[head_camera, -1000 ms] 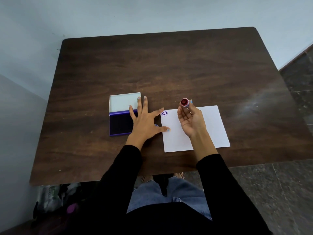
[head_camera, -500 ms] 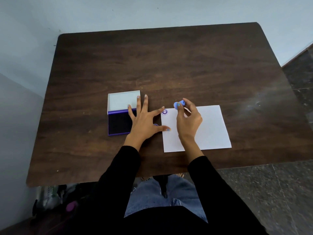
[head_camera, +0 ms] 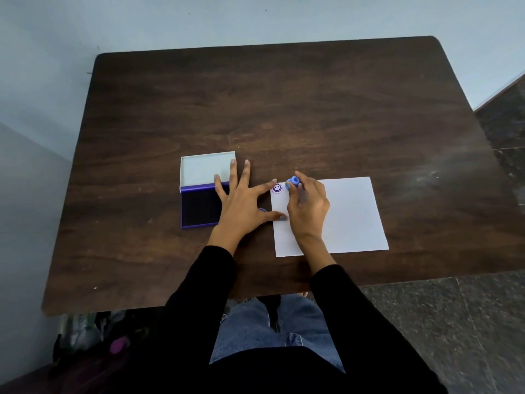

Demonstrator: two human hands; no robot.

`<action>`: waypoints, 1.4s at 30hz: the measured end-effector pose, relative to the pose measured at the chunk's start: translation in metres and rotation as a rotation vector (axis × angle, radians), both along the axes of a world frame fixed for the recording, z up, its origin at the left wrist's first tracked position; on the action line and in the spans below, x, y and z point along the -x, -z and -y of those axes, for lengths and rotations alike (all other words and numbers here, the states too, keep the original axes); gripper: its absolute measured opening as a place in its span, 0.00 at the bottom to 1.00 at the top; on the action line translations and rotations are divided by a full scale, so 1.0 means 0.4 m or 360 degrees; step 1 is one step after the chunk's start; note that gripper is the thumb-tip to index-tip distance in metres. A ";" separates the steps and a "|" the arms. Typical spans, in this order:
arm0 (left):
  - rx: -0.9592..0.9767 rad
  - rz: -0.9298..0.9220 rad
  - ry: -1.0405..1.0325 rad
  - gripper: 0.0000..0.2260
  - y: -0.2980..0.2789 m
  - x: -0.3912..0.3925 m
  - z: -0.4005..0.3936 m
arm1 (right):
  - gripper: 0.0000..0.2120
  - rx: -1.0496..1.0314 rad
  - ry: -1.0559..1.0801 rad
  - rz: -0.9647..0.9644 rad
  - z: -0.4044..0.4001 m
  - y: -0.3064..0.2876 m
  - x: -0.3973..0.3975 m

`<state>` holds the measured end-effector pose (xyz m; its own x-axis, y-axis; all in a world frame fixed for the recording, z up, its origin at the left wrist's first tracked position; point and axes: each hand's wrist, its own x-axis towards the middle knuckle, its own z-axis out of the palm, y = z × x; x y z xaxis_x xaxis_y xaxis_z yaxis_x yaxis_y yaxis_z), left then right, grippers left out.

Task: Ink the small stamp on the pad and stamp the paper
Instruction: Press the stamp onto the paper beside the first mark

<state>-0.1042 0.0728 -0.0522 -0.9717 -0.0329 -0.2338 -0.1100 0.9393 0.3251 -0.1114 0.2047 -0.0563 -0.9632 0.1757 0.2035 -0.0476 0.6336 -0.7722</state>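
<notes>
Nearest the camera are the person's lap in blue jeans (head_camera: 272, 328) and two black sleeves (head_camera: 204, 294) reaching forward over the near edge of a dark wooden table (head_camera: 312, 109). A white sheet of paper (head_camera: 349, 214) lies flat on the table to the right of centre. The right hand (head_camera: 308, 207) rests over the paper's left part, its fingers closed around a small blue stamp (head_camera: 293, 182), which it holds upright near the paper's far left corner; whether the stamp's face touches the sheet cannot be told. Just left of the stamp, a purple smiley print (head_camera: 277, 188) sits on the paper. The left hand (head_camera: 241, 203) lies flat with fingers spread wide: thumb and forefinger tips on the paper's left edge, the other fingers reaching over the right side of the ink pad (head_camera: 200, 207). The pad lies open, just left of the paper, its dark inked surface toward the person and its pale lid (head_camera: 204, 169) folded back on the far side. Beyond it the tabletop runs to a pale wall (head_camera: 255, 18).
</notes>
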 end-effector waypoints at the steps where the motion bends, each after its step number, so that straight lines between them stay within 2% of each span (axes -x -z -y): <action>1: -0.0001 0.0007 0.0000 0.36 -0.001 0.001 0.000 | 0.14 -0.0009 -0.0008 -0.0002 0.001 0.001 -0.001; 16: -0.0001 0.0054 -0.0005 0.34 -0.017 -0.002 -0.003 | 0.13 -0.0147 -0.0089 -0.0061 0.007 -0.002 -0.005; 37: 0.0028 0.0062 0.0048 0.32 -0.030 -0.002 -0.004 | 0.14 -0.0134 -0.0074 0.0024 0.011 -0.009 -0.007; 40: 0.0023 0.0075 0.0042 0.34 -0.030 -0.003 -0.004 | 0.13 -0.0134 -0.0016 0.0013 0.015 -0.023 -0.003; 42: 0.0020 0.0090 0.0047 0.35 -0.029 -0.001 -0.003 | 0.12 0.0013 0.0127 -0.0105 0.008 -0.047 0.003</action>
